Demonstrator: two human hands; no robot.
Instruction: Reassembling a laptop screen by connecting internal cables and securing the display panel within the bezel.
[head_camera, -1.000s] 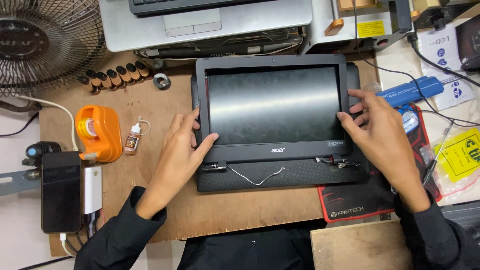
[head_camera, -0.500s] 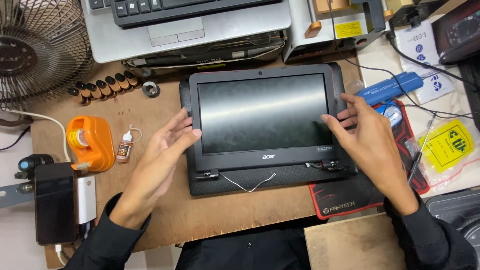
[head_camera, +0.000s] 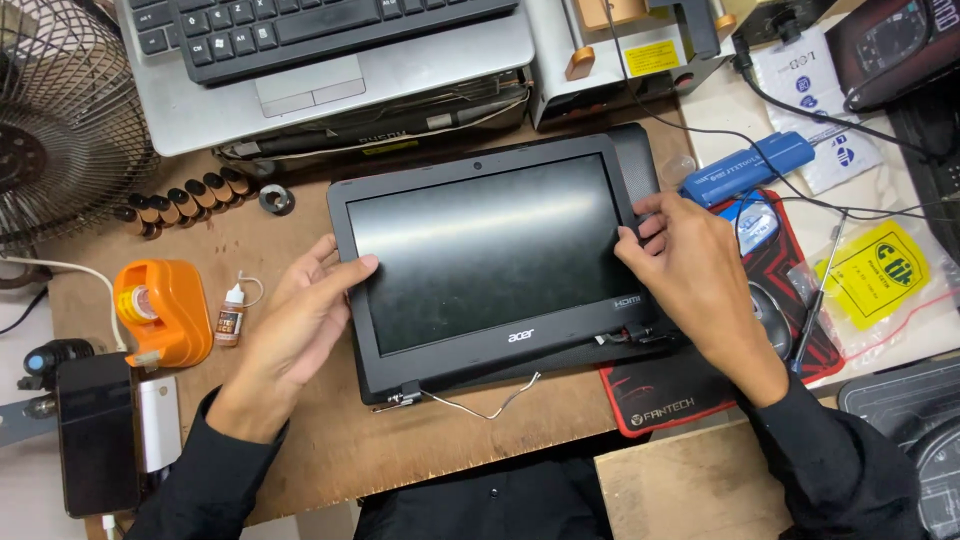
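One detached laptop screen panel (head_camera: 490, 255) flat on wooden board (head_camera: 300, 440), between both hands. Left hand (head_camera: 300, 320) open, thumb touching left bezel; right hand (head_camera: 695, 270) fingers pinch right edge. One orange tape dispenser (head_camera: 165, 310) left.

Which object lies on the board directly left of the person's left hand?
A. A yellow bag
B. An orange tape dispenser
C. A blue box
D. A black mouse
B: the orange tape dispenser sits left of the left hand, with a small glue bottle between them.
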